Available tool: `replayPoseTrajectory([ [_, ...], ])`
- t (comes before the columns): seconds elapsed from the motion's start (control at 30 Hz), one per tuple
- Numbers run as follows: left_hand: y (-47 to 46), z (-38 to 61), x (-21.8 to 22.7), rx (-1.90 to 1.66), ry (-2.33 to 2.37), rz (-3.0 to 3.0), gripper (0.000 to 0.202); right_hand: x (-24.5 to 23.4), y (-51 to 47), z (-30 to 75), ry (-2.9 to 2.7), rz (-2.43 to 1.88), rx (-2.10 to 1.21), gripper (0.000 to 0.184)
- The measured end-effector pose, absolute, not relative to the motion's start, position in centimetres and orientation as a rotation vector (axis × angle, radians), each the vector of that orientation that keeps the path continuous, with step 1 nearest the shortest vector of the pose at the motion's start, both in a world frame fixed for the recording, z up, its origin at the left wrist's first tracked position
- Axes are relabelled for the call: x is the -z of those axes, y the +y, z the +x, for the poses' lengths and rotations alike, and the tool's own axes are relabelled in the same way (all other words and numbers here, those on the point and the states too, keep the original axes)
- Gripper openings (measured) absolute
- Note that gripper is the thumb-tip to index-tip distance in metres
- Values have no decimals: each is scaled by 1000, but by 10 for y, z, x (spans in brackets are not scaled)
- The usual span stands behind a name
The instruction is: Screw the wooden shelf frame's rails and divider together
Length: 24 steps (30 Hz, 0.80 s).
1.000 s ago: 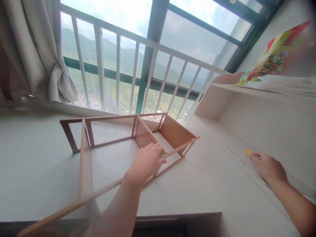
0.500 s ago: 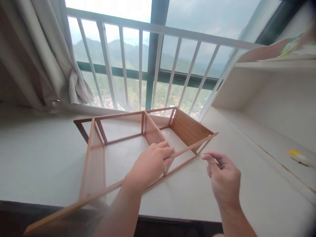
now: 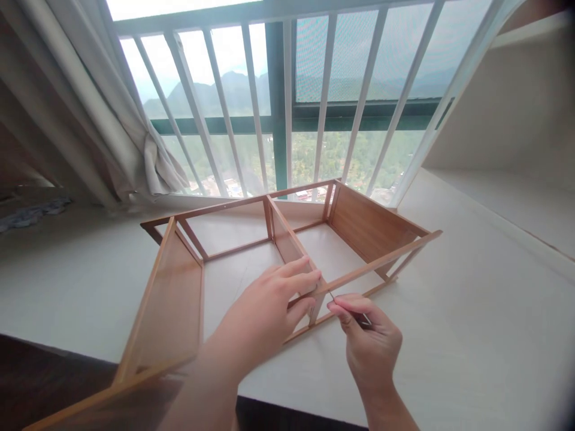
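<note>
A wooden shelf frame [image 3: 372, 224] lies on its side on a pale window-side surface [image 3: 471, 311], with a middle divider [image 3: 287, 236] and thin front rails. My left hand [image 3: 265, 311] rests on the near end of the divider where it meets the front rail, fingers pressed around the joint. My right hand [image 3: 371, 341] is just right of it, its fingers pinched on a thin metal pin or nail [image 3: 350, 308] whose tip points at the joint.
White window bars [image 3: 251, 102] and glass stand behind the frame. A grey curtain [image 3: 112, 120] hangs at the left. A white shelf unit [image 3: 507, 126] rises at the right. The surface's near edge [image 3: 309, 410] runs below my hands.
My right hand came from the right-hand ledge over to the frame with a thin pin pinched in it, then down to the joint. The view tilted downward. My left hand stayed on the divider.
</note>
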<state>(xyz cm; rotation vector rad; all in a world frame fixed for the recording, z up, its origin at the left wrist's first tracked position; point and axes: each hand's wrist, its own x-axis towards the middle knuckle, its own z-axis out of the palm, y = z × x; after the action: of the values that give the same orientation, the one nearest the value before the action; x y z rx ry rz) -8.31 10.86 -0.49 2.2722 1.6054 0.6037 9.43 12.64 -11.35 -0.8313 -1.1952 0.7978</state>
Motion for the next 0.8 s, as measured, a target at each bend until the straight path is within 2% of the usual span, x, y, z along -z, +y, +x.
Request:
replayPoseTrajectory([
  [0.23, 109, -82, 2, -567, 1617, 2288, 41, 108, 129, 89, -1226, -865, -803, 7],
  [0.47, 109, -83, 2, -565, 1592, 2324, 42, 96, 137, 86, -1054, -977, -1104, 25],
  [0.8, 106, -82, -5, -582, 1555, 2324, 40, 93, 138, 91, -1215, -1072, -1022, 30],
])
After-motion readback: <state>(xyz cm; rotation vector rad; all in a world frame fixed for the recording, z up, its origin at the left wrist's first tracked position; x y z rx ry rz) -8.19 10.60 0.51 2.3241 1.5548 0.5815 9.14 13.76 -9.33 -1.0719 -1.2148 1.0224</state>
